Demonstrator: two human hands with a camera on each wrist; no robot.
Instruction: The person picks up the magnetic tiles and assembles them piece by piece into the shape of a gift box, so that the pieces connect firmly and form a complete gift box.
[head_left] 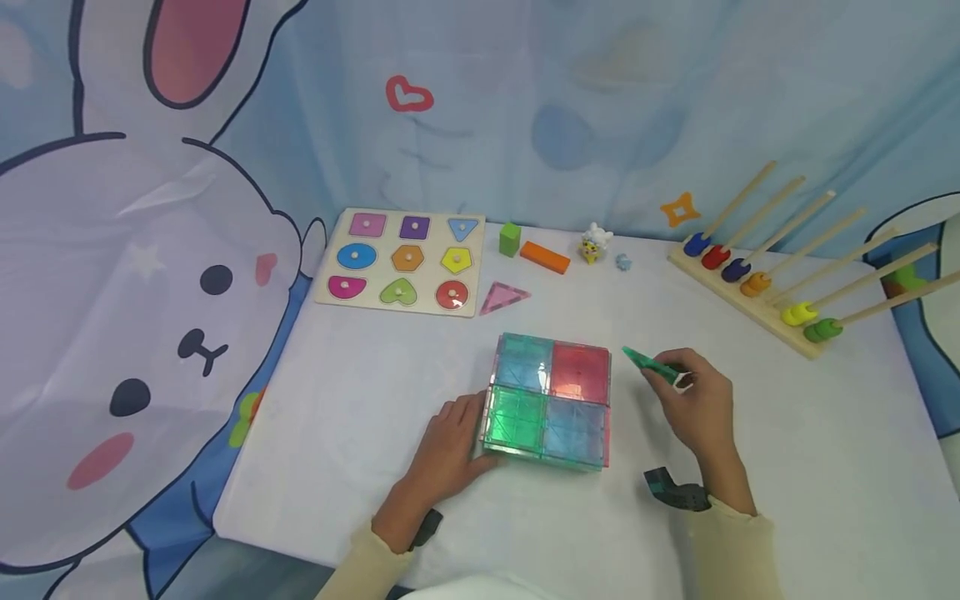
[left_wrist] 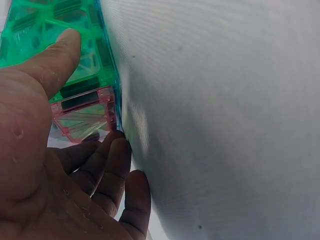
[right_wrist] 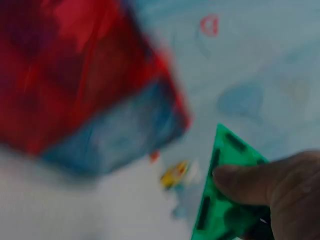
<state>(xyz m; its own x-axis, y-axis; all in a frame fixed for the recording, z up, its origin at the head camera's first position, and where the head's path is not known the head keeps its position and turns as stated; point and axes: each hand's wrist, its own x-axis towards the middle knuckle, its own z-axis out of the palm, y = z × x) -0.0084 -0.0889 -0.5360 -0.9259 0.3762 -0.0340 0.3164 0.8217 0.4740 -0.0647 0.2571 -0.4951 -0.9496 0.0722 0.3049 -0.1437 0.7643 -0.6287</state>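
Observation:
A box-shaped build of translucent magnetic tiles [head_left: 576, 427] stands on the table, its top showing teal, red, green and blue squares. My left hand [head_left: 447, 446] rests against the build's near left corner. In the left wrist view, the thumb [left_wrist: 67, 52] touches a green tile [left_wrist: 90, 67], and the fingers lie beside a pink-edged tile [left_wrist: 82, 115]. To the right of the build, my right hand [head_left: 697, 400] pinches a green triangular magnetic tile [head_left: 647, 363] above the table. The right wrist view shows the thumb flat on this triangle [right_wrist: 220, 210], apart from the blurred build.
Behind the build lie a pink triangular tile [head_left: 502, 297], a shape puzzle board [head_left: 397, 304], a green block [head_left: 510, 240] and an orange block [head_left: 545, 257]. A small figurine [head_left: 595, 243] and a blue piece [head_left: 623, 262] sit farther right. A wooden peg stand [head_left: 738, 296] occupies the back right.

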